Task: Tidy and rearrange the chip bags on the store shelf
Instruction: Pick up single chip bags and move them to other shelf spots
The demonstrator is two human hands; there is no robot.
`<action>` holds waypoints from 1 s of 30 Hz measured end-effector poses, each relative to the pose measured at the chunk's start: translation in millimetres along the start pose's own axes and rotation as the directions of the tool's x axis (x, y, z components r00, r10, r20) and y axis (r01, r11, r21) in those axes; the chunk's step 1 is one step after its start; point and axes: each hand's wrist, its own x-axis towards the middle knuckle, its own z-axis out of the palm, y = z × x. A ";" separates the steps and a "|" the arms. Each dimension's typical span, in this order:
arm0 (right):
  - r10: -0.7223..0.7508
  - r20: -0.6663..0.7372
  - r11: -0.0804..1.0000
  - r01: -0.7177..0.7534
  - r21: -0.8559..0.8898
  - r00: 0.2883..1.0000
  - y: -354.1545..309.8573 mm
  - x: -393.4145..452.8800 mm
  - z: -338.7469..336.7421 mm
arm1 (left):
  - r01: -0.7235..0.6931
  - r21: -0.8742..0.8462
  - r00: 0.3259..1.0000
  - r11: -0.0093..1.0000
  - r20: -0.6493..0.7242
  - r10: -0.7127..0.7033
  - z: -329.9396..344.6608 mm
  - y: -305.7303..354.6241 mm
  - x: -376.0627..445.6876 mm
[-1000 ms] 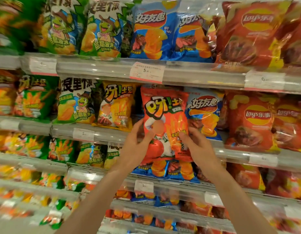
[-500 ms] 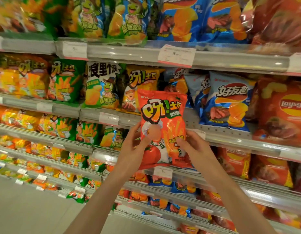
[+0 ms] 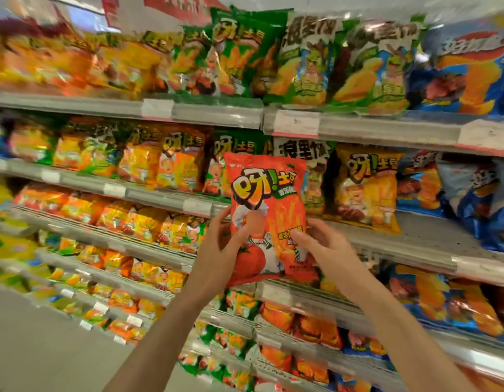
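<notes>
Gripping an upright red chip bag (image 3: 269,205), seemingly tomato-flavoured, are both hands: left (image 3: 221,244), right (image 3: 327,250).

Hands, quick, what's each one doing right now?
Left hand: closed on the red chip bag, gripping its lower left side.
Right hand: closed on the same bag, gripping its lower right side.
</notes>
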 end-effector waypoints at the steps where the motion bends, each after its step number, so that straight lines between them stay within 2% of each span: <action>1: -0.003 0.010 1.000 0.003 -0.007 1.000 -3.7 7.2 18.1 | 0.008 -0.007 1.000 1.000 -0.012 -0.008 -18.1 -3.0 3.9; 8: 0.003 0.122 1.000 -0.004 0.006 0.993 -18.8 67.2 120.1 | 0.023 -0.085 0.995 0.996 -0.094 -0.031 -116.6 -36.7 41.3; 18: -0.061 0.215 0.997 0.068 -0.023 0.975 -32.3 182.7 242.3 | -0.020 -0.071 0.987 0.997 -0.160 0.008 -234.9 -85.4 135.1; 23: -0.086 0.292 0.996 0.088 0.009 0.953 -53.1 245.3 321.7 | -0.031 0.001 0.966 1.000 -0.255 0.030 -314.3 -98.4 180.9; 30: -0.131 0.427 0.989 0.146 -0.001 0.895 -74.0 306.3 448.9 | 0.005 -0.024 0.904 1.000 -0.428 -0.015 -424.7 -126.5 208.9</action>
